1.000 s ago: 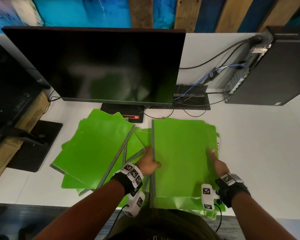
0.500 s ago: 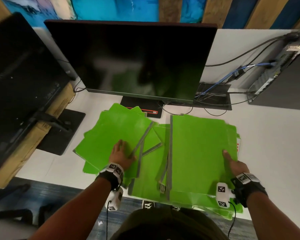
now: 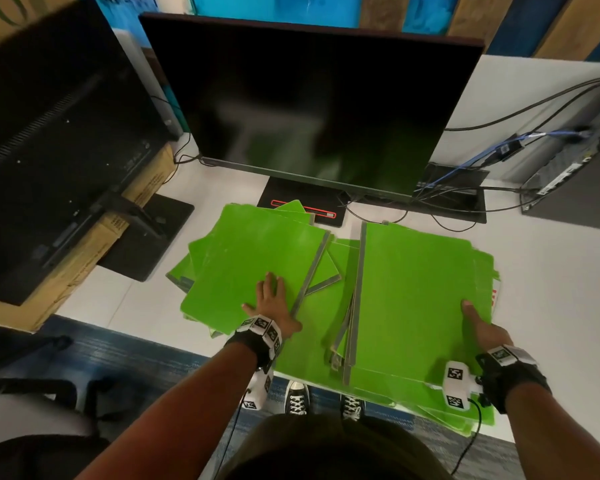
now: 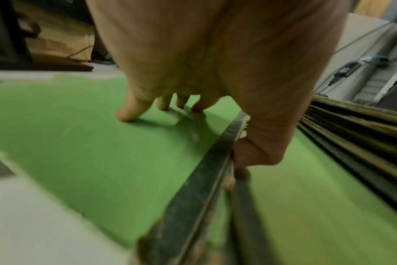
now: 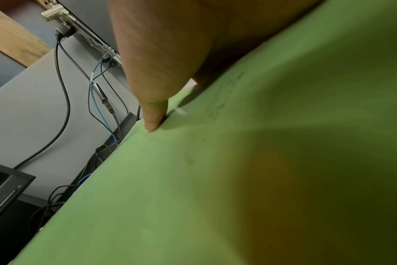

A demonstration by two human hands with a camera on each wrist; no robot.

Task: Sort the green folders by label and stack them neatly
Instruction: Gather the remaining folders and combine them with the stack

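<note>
Two piles of green folders with grey spines lie on the white desk. The left pile is loosely fanned. My left hand lies flat on its top folder, fingertips pressing down and thumb beside the grey spine. The right stack is squarer and overhangs the desk's front edge. At its right edge my right hand holds the top folder: the thumb presses on top and the fingers are hidden past the edge. No labels are visible.
A large dark monitor stands just behind the folders, its base touching the left pile. A second monitor and a cardboard box are at the left. Cables and a computer case fill the back right.
My left hand has left the right stack's spine edge and moved left onto the fanned pile's top folder. The right hand has stayed at the stack's right edge. The head view has shifted.
</note>
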